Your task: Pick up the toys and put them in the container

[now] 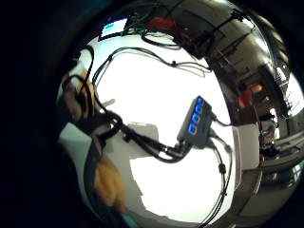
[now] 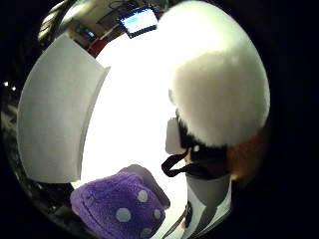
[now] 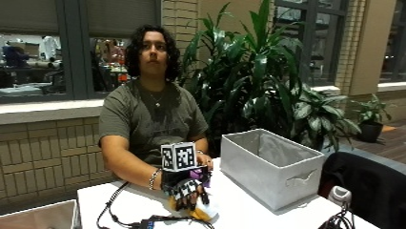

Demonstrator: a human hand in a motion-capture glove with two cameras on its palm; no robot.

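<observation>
- Fingers (image 3: 187,196) of the gloved right hand (image 3: 185,188) are seen curled down over a white plush toy (image 3: 204,210) on the table (image 3: 254,212); the toy is gripped from above.
- Two toys are counted: the white one, which fills much of the thumb-side palm view with an orange part at its edge, and a purple toy (image 2: 118,205) with pale dots lying on the table just beside the hand.
- One grey fabric bin (image 3: 273,167) is counted, standing on the table near the hand but apart from it, on the person's left.
- Most of the white toy is hidden under the hand in the outside view; the purple toy shows there only as a sliver behind the glove.
- Only the bin's far inner walls are visible; whether anything lies in it cannot be told.
- One black hub (image 1: 195,121) with blue lights lies on the table.
</observation>
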